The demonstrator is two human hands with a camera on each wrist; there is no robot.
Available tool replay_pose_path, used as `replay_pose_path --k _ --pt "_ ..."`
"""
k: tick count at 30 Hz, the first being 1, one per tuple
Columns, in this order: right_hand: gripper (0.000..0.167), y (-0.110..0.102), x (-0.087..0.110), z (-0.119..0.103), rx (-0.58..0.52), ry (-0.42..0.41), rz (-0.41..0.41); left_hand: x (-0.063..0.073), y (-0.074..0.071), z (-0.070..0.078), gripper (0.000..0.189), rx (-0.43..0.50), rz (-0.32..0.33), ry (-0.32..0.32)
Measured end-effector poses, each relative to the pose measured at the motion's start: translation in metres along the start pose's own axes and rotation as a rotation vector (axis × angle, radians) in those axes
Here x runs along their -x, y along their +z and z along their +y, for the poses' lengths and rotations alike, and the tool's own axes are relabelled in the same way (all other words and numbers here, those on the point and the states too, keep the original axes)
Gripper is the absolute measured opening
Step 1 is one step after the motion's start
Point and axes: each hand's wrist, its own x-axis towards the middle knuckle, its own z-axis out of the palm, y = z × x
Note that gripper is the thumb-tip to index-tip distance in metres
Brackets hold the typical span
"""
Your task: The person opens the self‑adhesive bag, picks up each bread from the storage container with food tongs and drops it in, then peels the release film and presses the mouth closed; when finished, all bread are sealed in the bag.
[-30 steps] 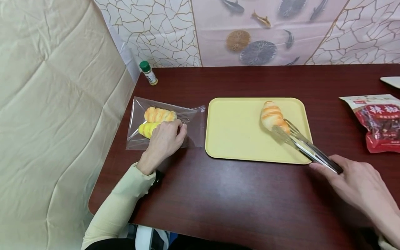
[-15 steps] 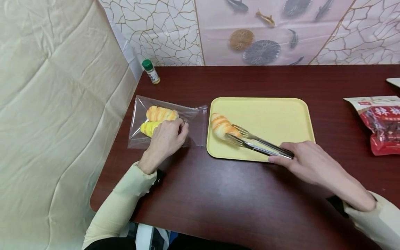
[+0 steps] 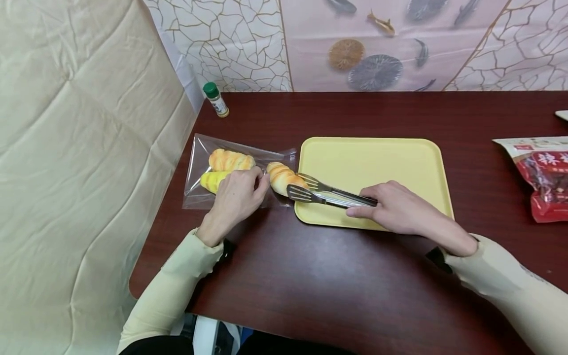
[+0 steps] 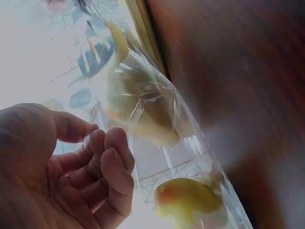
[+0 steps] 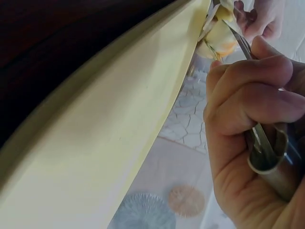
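Roll [image 3: 279, 178] held in tongs [image 3: 339, 191] at the mouth of a clear bag [image 3: 197, 199]

Two bare hands worked over a dark red-brown tabletop [image 3: 288, 276]. The right hand [image 3: 401, 207] had its grip closed around the handle of the metal tongs; their slotted heads stood narrowly apart, one to each side of the roll's right end. The roll, cream-coloured with orange-brown stripes, lay at the bag's right end, its tip overlapping the left edge of a yellow tray [image 3: 381, 162]. In the left wrist view it showed through wrinkled film, so it seemed to be within the bag's mouth; how far in was hard to tell.

The left hand [image 3: 237, 195] was above the bag, thumb and fingertips drawn together; its grip appeared to pinch the thin film. Further left, inside the bag, an orange roll [image 3: 230, 159] lay beside a yellow roll [image 3: 213, 181], the latter partly hidden by the hand.

The roll looked light and soft, likely to dent under a hard squeeze. Held by one end, it might have tipped or turned; a gentle hold across its plump middle would probably have been steadier. The film looked flimsy and slippery, best pinched at its upper lip.

A green-capped jar [image 3: 217, 101] stood at the back left, and a red packet [image 3: 548, 170] lay far right.
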Motion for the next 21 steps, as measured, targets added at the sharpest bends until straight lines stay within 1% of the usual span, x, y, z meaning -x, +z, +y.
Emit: replay_pose_path --k 4,8,13,21 --pt "0.046 0.003 -0.011 -0.006 -0.021 -0.005 -0.004 0.000 -0.001 0.002 0.031 -0.004 -0.002 0.011" --pt "0.041 0.007 -0.020 -0.009 -0.032 0.000 0.012 -0.001 -0.002 0.003 0.033 -0.005 -0.002 0.019" --pt "0.038 0.017 -0.027 -0.013 -0.072 0.020 0.014 -0.001 -0.004 0.004 0.035 -0.002 -0.002 0.022" --pt "0.040 0.028 -0.036 -0.021 -0.099 0.015 0.026 -0.001 -0.004 0.004 0.036 0.006 0.019 0.048"
